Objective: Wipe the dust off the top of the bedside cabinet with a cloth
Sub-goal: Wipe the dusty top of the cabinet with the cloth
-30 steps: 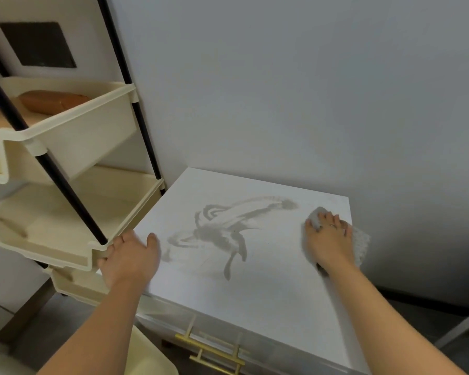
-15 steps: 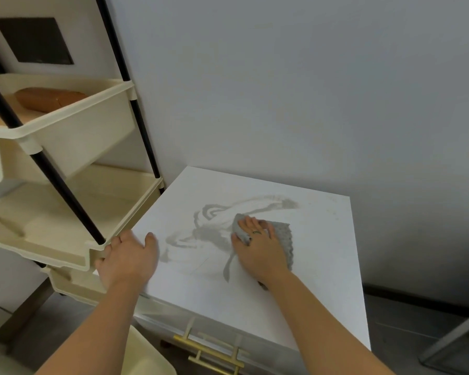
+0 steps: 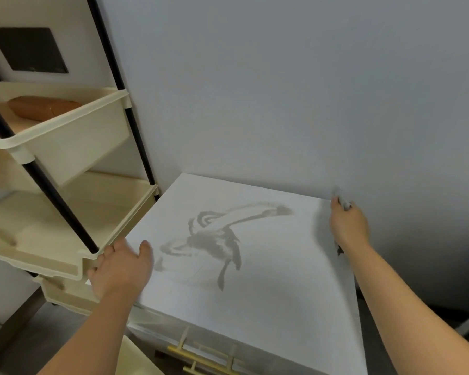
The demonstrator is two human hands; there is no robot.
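Head view: we look down on a white bedside cabinet (image 3: pixel 276 288). Our left hand (image 3: pixel 119 269) lies flat at its 8 o'clock edge, fingers straight & together, thumb apart. Our right hand (image 3: pixel 348 226) is at the 2 o'clock corner, by the wall (image 3: pixel 282 90), fingers curled tight on a bunched grey cloth (image 3: pixel 343 203). Grey dust smear (image 3: pixel 214 239) sits approx. mid-top, toward 10 o'clock. Cream shelf rack (image 3: pixel 52 185) stands at 9 o'clock; gold drawer handle (image 3: pixel 201 357) at 6 o'clock.
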